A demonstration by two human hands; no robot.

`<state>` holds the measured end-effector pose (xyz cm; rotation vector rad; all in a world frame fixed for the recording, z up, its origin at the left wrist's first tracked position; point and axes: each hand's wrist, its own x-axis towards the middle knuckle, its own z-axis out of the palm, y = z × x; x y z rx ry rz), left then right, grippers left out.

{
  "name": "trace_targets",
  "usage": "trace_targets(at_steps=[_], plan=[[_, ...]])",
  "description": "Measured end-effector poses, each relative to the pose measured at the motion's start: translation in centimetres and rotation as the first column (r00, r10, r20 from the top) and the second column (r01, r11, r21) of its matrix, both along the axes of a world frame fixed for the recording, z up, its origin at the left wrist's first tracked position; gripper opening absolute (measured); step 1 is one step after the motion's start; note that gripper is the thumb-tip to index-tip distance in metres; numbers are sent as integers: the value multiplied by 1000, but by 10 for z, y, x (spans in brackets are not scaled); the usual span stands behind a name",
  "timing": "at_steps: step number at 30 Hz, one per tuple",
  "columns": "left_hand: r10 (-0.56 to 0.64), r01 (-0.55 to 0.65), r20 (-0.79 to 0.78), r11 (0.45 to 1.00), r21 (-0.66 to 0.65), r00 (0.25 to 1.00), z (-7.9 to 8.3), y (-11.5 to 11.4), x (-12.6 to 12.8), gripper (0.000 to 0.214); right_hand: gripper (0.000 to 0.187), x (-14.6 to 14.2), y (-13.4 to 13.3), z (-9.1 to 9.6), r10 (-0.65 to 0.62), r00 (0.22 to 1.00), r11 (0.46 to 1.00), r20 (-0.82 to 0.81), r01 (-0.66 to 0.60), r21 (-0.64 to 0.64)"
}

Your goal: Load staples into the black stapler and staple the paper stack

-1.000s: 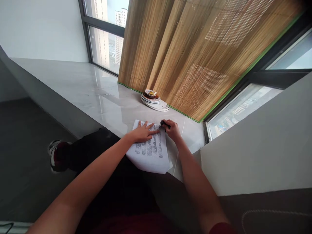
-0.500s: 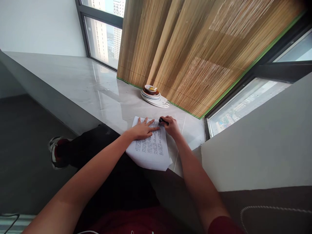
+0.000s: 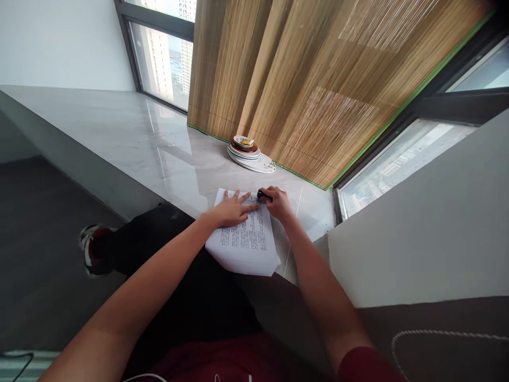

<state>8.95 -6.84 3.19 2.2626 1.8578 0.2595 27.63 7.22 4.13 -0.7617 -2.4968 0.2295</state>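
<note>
Printed sheets of paper (image 3: 248, 241) lie on the sill, their near end hanging past its front edge. My left hand (image 3: 231, 210) rests flat on the upper part of the paper, fingers spread. At the far right corner of the sheets, my right hand (image 3: 278, 201) is closed around a small black stapler (image 3: 262, 195). Part of the stapler is hidden by the fingers, so I cannot tell whether its jaws are pressed together.
A stack of plates (image 3: 244, 154) stands on the pale stone sill (image 3: 119, 127), beyond the paper. Behind it hangs a bamboo blind (image 3: 286, 79) with a green edge. A white wall (image 3: 421, 223) closes off the right side. My shoe (image 3: 91, 249) shows lower left.
The view has shifted slightly. Both hands keep nearly the same places on the paper, and the stapler stays at the far right corner.
</note>
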Motion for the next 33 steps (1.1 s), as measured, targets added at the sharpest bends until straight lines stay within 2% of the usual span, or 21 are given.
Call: trace_targets(at_steps=[5, 9, 12, 16, 19, 21, 23, 25, 27, 28, 30, 32, 33], plan=[[0, 1, 6, 1000, -5, 1000, 1, 0, 0, 59, 30, -4, -4, -1, -61, 995, 998, 76, 59, 28], [1, -1, -4, 1000, -5, 1000, 1, -1, 0, 58, 24, -10, -14, -4, -103, 981, 989, 164, 83, 125], [2, -2, -16, 1000, 1, 1000, 2, -2, -1, 58, 28, -7, -22, -4, -114, 979, 980, 172, 82, 180], [-1, 1, -21, 1000, 0, 1000, 1, -2, -4, 61, 49, 9, -20, -3, -123, 988, 982, 93, 108, 153], [-23, 23, -26, 1000, 2, 999, 0, -1, -5, 59, 53, 21, -14, 0, -282, 959, 951, -7, 281, 132], [-33, 33, -23, 999, -6, 999, 0, 1, -6, 57, 52, 24, -12, 5, -405, 904, 899, -140, 421, 117], [-34, 34, -6, 999, -12, 999, 2, 3, -8, 56, 51, 22, -16, 11, -458, 842, 865, -285, 496, 74], [16, -17, 45, 1000, 22, 999, 5, 5, -14, 55, 51, 14, -24, 17, -408, 834, 892, -372, 451, 34], [140, -155, 127, 981, 116, 982, 9, 6, -23, 54, 50, 1, -36, 20, -290, 876, 947, -386, 320, 15], [220, -249, 172, 953, 174, 960, 11, 5, -27, 53, 49, -6, -43, 20, -227, 901, 969, -369, 246, 4], [381, -440, 244, 856, 271, 892, 15, 3, -35, 48, 47, -23, -55, 17, -126, 941, 992, -315, 122, -32], [494, -566, 281, 760, 321, 823, 17, -1, -39, 41, 47, -37, -64, 12, -62, 967, 996, -246, 45, -73], [525, -597, 286, 730, 333, 802, 17, -2, -40, 38, 47, -42, -67, 9, -42, 977, 996, -210, 24, -86]])
